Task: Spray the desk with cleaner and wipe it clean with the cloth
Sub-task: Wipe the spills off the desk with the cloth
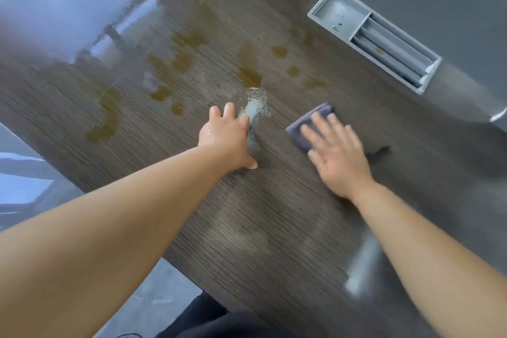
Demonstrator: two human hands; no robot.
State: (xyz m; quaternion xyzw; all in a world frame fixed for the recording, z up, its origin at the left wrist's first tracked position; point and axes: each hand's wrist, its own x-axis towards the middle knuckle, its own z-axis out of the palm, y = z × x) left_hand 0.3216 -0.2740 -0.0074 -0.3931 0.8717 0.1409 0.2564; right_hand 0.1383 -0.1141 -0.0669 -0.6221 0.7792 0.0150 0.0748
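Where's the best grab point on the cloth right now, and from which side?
The cloth lies folded flat on the desk, its near part pinned under the flat right hand. Probably best: pinch the folded far edge showing beyond the hand, coming down from the far side.

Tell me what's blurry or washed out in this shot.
Head view: the right hand and cloth are smeared by motion blur. Head view: the left hand is sharper. Head view: bright glare whitens the desk at its far left, hiding the grain there.
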